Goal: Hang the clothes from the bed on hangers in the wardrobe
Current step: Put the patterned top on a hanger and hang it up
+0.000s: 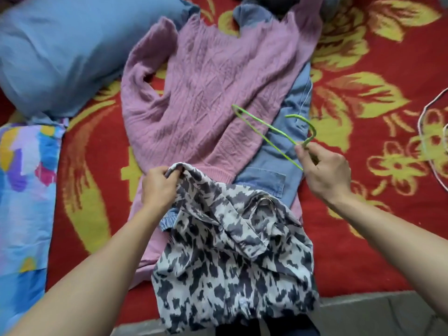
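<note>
Spread flat on the red flowered blanket [363,214], mid-frame: pink knit sweater [206,93] over blue jeans [286,151]. Crumpled at lower centre, overlapping both: black-and-white patterned shirt [230,263]. Gripped the shirt's bunched upper edge in the left hand [158,187], fingers curled tight round the cloth. Pinched the green wire hanger [314,131] just below its hook in the right hand [324,173], thumb and fingertips closed on the wire, right of centre above the jeans. Lay at upper left: blue pillow [60,49].
</note>
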{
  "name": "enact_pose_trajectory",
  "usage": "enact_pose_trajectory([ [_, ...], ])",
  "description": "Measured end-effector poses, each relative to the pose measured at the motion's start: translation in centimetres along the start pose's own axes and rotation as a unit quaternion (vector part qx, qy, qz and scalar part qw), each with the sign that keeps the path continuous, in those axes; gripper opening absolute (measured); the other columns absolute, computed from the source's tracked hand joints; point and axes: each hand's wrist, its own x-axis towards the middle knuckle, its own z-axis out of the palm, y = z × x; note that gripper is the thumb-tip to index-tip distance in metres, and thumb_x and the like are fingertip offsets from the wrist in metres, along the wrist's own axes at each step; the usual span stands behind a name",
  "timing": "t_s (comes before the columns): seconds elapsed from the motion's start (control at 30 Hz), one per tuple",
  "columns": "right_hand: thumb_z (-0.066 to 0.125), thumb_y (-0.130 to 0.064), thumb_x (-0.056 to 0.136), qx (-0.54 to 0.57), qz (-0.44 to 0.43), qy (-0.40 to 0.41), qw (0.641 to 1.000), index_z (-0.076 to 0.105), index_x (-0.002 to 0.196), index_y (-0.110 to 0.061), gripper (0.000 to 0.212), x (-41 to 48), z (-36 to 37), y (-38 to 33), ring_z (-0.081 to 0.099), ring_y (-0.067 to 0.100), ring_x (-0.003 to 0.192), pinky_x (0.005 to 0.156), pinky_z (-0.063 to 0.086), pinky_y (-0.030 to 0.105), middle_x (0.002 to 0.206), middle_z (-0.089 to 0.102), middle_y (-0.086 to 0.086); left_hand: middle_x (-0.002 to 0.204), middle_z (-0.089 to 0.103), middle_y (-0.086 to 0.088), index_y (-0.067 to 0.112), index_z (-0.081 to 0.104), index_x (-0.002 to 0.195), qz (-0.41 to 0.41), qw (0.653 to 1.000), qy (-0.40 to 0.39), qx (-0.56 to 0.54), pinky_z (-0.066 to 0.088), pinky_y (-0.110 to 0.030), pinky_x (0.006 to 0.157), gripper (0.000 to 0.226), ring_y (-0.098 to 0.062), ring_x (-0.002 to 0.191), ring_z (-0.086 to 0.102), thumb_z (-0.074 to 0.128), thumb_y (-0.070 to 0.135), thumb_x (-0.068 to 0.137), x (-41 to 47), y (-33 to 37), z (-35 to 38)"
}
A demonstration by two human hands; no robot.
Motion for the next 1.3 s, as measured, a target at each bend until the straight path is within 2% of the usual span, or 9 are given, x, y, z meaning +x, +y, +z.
enact_pose_trajectory([
  [0.2, 0.060, -0.050, 0.084, 0.147, -0.132, -0.058, 0.979, 0.077, 0.087, -0.022, 0.034, -1.9, -2.8, -3.6, 0.067, 0.010, 0.066, 0.061, 0.052, 0.037, 0.076, 0.074, -0.008, 0.061, 0.063, -0.011, 0.008, 0.063, 0.065, 0.029, 0.996, 0.017, 0.082, 0.045, -0.038, 0.059, 0.035, -0.034, 0.065, 0.059, 0.058, 0.035, 0.087, 0.3, -0.4, -1.2],
  [0.4, 0.054, -0.050, 0.089, 0.076, -0.194, -0.082, 0.975, 0.075, 0.086, -0.022, 0.034, -4.4, -0.4, -2.6, 0.071, 0.016, 0.070, 0.057, 0.054, 0.038, 0.079, 0.074, -0.007, 0.058, 0.062, -0.004, 0.011, 0.065, 0.066, 0.043, 0.998, 0.013, 0.053, 0.040, -0.034, 0.055, 0.030, -0.026, 0.061, 0.057, 0.060, 0.029, 0.088, -0.9, -0.3, -0.9],
  [0.57, 0.052, -0.058, 0.084, 0.068, -0.123, -0.181, 0.973, 0.076, 0.091, -0.031, 0.037, -5.4, 5.4, -5.5, 0.067, 0.018, 0.074, 0.063, 0.051, 0.037, 0.076, 0.073, -0.007, 0.049, 0.054, 0.017, 0.020, 0.067, 0.071, 0.160, 0.984, -0.078, -0.010, 0.037, -0.025, 0.051, 0.021, 0.002, 0.050, 0.047, 0.059, 0.008, 0.086, -4.0, 0.4, -1.0],
  [0.7, 0.062, -0.049, 0.088, 0.166, -0.032, -0.269, 0.948, 0.076, 0.091, -0.033, 0.021, -6.1, 8.7, -8.0, 0.052, -0.003, 0.058, 0.059, 0.040, 0.027, 0.054, 0.057, -0.026, 0.090, 0.059, 0.004, 0.019, 0.071, 0.093, 0.267, 0.951, -0.067, 0.140, 0.033, -0.031, 0.077, 0.024, -0.014, 0.089, 0.047, 0.052, 0.011, 0.082, -4.3, -1.8, -2.6],
  [0.8, 0.064, -0.035, 0.091, 0.246, -0.011, -0.294, 0.923, 0.073, 0.087, -0.034, 0.010, -6.3, 8.7, -8.5, 0.054, -0.010, 0.057, 0.058, 0.035, 0.011, 0.056, 0.058, -0.032, 0.093, 0.055, 0.000, 0.022, 0.063, 0.099, 0.228, 0.953, -0.083, 0.183, 0.036, -0.034, 0.075, 0.025, -0.023, 0.090, 0.051, 0.044, 0.020, 0.084, -3.6, -4.4, -4.1],
  [1.07, 0.065, -0.056, 0.081, 0.239, -0.010, -0.307, 0.921, 0.072, 0.088, -0.043, 0.016, -7.3, 10.5, -9.2, 0.062, 0.001, 0.078, 0.076, 0.052, 0.035, 0.080, 0.069, -0.023, 0.084, 0.060, -0.002, 0.015, 0.053, 0.095, 0.147, 0.979, -0.129, 0.055, 0.043, -0.037, 0.066, 0.013, -0.021, 0.074, 0.053, 0.040, 0.012, 0.096, -4.9, -3.2, -1.3],
  [1.17, 0.060, -0.056, 0.084, 0.068, -0.094, -0.178, 0.977, 0.069, 0.101, -0.032, 0.031, -7.1, 9.4, -7.9, 0.056, 0.010, 0.091, 0.081, 0.046, 0.036, 0.094, 0.061, -0.012, 0.081, 0.059, 0.001, 0.018, 0.053, 0.094, 0.115, 0.986, -0.115, 0.039, 0.037, -0.033, 0.063, 0.012, -0.019, 0.074, 0.052, 0.043, 0.012, 0.095, -4.2, -4.0, -1.8],
  [1.23, 0.058, -0.049, 0.086, 0.010, -0.133, -0.087, 0.987, 0.065, 0.088, -0.025, 0.025, -7.5, 7.9, -6.4, 0.056, 0.015, 0.083, 0.073, 0.045, 0.036, 0.086, 0.059, -0.007, 0.079, 0.058, 0.005, 0.018, 0.055, 0.095, 0.097, 0.990, -0.094, 0.032, 0.036, -0.031, 0.058, 0.010, -0.017, 0.069, 0.051, 0.045, 0.014, 0.094, -3.8, -4.4, -2.4],
  [1.3, 0.061, -0.044, 0.088, 0.001, -0.125, -0.136, 0.983, 0.057, 0.078, -0.025, 0.022, -9.3, 7.6, -5.2, 0.056, 0.015, 0.071, 0.063, 0.043, 0.032, 0.076, 0.057, -0.007, 0.080, 0.056, 0.007, 0.017, 0.056, 0.091, 0.090, 0.993, -0.066, 0.025, 0.038, -0.030, 0.057, 0.007, -0.010, 0.065, 0.049, 0.049, 0.017, 0.093, -3.8, -4.1, -2.7],
])
